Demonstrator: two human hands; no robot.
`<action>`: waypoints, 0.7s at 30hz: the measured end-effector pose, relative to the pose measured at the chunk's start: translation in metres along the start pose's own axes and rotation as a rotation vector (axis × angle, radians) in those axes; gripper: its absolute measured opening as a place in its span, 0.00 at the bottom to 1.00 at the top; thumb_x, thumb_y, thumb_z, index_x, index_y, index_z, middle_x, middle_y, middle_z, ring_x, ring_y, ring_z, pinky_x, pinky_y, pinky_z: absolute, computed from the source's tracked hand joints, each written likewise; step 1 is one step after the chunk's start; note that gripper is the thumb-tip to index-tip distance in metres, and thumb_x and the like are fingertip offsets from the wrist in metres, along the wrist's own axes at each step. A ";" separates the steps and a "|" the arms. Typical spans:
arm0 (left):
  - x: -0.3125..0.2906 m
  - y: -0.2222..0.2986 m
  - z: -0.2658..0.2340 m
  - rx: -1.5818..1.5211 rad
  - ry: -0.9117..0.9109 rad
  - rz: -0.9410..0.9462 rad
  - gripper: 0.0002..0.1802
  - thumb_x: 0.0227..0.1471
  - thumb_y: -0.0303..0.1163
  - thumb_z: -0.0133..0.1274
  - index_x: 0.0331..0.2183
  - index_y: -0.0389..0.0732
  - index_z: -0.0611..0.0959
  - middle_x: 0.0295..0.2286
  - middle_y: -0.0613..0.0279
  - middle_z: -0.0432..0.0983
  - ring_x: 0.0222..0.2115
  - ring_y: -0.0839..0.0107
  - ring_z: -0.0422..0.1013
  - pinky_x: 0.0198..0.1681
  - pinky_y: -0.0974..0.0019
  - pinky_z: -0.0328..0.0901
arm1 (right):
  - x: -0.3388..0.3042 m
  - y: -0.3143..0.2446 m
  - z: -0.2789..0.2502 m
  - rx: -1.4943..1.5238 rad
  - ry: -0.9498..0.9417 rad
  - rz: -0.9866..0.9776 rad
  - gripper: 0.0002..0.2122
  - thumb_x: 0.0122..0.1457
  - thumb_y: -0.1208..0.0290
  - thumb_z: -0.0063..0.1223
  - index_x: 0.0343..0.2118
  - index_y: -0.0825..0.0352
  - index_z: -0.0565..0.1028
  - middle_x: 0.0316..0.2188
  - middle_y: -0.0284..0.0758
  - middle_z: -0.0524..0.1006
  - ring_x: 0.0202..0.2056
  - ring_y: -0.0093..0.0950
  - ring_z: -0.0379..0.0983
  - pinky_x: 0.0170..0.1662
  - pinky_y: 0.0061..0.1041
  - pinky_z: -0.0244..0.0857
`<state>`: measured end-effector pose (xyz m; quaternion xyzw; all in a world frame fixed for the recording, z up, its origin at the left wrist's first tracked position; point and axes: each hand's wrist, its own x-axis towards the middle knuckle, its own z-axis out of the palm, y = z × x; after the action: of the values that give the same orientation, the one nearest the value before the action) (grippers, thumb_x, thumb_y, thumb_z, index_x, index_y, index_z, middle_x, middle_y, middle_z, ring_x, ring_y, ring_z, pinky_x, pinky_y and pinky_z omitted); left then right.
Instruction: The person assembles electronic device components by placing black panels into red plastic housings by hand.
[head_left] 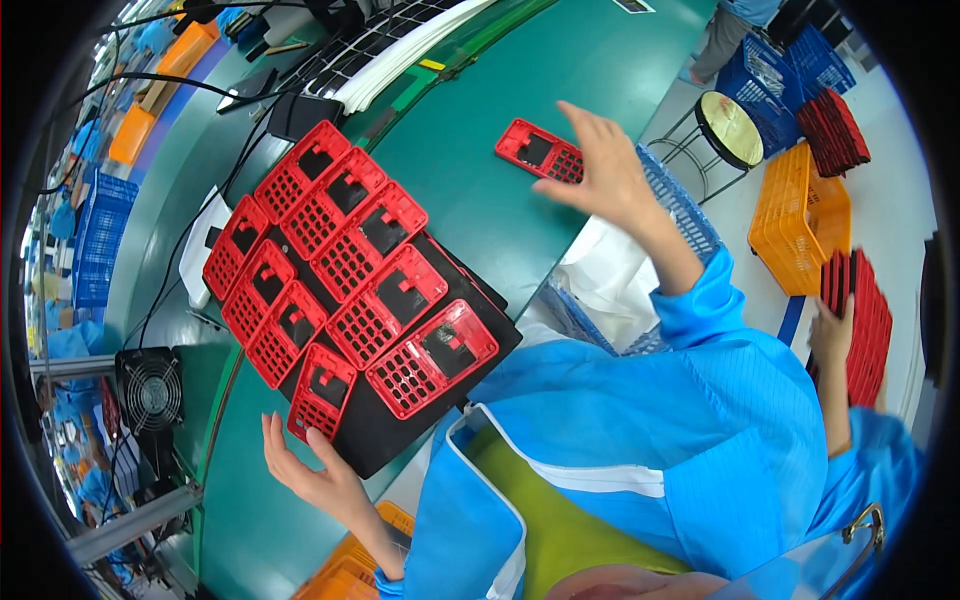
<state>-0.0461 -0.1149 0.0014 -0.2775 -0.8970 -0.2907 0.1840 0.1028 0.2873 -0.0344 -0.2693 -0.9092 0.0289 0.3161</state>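
Note:
Red phone-style keypad housings, such as one large housing (432,358) and one small housing (268,282), lie in slanted rows on a black tray (385,440). My left hand (318,488) is at the tray's near left corner, fingers apart. Its thumb reaches the lower end of the nearest small housing (322,390); whether they touch I cannot tell. A single red housing (535,150) rests on the green bench (455,135), apart from the tray. Over its right end my right hand (608,175) hovers with thumb and fingers spread, holding nothing.
A blue crate (680,195) with white sheeting stands at the bench's right edge. Beyond are a stool (728,130) and an orange crate (795,215). A co-worker's hand (832,330) holds a stack of red trays (868,330). Cables and a fan (152,388) are at left.

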 end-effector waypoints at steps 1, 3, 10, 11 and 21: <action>0.001 -0.005 0.003 0.033 -0.013 -0.026 0.23 0.55 0.27 0.52 0.52 0.35 0.72 0.53 0.47 0.66 0.54 0.54 0.62 0.58 0.55 0.55 | 0.000 0.014 0.005 -0.012 0.008 0.006 0.39 0.39 0.55 0.66 0.55 0.69 0.65 0.48 0.45 0.72 0.47 0.44 0.68 0.53 0.40 0.62; -0.003 -0.012 0.013 -0.147 -0.125 -0.061 0.28 0.55 0.31 0.51 0.56 0.35 0.67 0.58 0.46 0.58 0.60 0.50 0.54 0.62 0.53 0.49 | 0.004 0.023 0.012 0.143 -0.320 0.267 0.41 0.40 0.56 0.66 0.57 0.69 0.63 0.46 0.47 0.72 0.48 0.43 0.67 0.53 0.39 0.61; 0.020 -0.007 0.014 -0.251 -0.044 0.028 0.26 0.52 0.27 0.53 0.53 0.35 0.71 0.56 0.46 0.62 0.58 0.52 0.57 0.61 0.54 0.51 | 0.027 -0.025 0.023 0.248 -0.138 0.097 0.36 0.37 0.65 0.65 0.53 0.71 0.66 0.41 0.45 0.69 0.41 0.43 0.70 0.44 0.37 0.68; 0.026 -0.008 0.010 -0.250 -0.027 0.027 0.26 0.52 0.27 0.53 0.53 0.35 0.71 0.56 0.46 0.62 0.58 0.52 0.57 0.61 0.54 0.51 | 0.033 -0.037 0.017 0.251 -0.130 0.083 0.36 0.37 0.65 0.65 0.53 0.71 0.66 0.41 0.45 0.69 0.41 0.43 0.70 0.44 0.37 0.68; 0.117 0.033 0.029 -1.070 -0.401 -0.103 0.24 0.56 0.25 0.52 0.53 0.31 0.67 0.44 0.50 0.74 0.42 0.70 0.73 0.45 0.68 0.69 | 0.079 -0.211 0.004 0.746 0.092 -0.392 0.38 0.36 0.72 0.68 0.56 0.69 0.64 0.43 0.43 0.65 0.45 0.38 0.66 0.49 0.31 0.65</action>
<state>-0.1222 -0.0288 0.0501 -0.3374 -0.6547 -0.6546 -0.1701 -0.0508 0.1482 0.0534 0.0407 -0.8554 0.2833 0.4317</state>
